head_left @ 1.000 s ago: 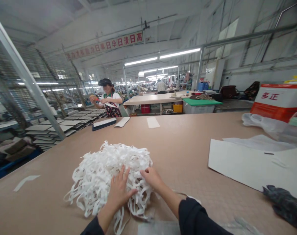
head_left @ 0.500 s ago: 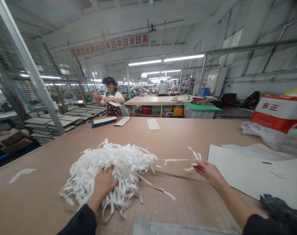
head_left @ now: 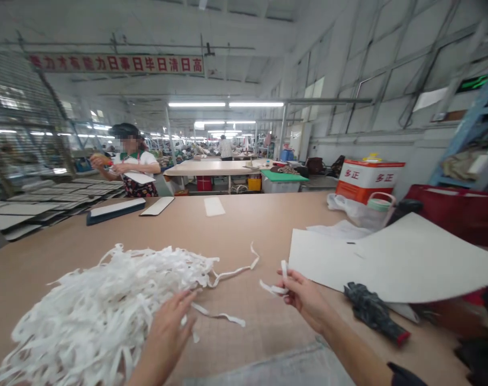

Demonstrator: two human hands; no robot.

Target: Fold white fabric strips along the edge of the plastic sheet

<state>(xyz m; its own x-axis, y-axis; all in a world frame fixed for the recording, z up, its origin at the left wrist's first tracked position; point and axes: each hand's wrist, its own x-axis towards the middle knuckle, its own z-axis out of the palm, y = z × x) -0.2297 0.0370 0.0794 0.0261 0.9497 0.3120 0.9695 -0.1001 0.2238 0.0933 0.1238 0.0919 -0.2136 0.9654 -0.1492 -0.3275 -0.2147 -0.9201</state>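
Note:
A large tangled pile of white fabric strips covers the left part of the brown table. My left hand is at the pile's right edge, fingers stretched out and apart, holding nothing. My right hand is raised at the right, pinching a short white strip whose ends stick out past the fingertips. Between the hands, a loose strip trails from the pile and curls up at its end. Another strip end lies flat nearer to me.
White sheets lie at the right, with a dark grey glove on their near edge. Clear plastic is at the front. White panels lie at the far edge. A co-worker stands beyond, holding a panel.
The view has swung right. My right hand has come closer to my left, and its strip is apart from the pile's trailing strip. My left hand has lifted from the pile's middle to its right edge.

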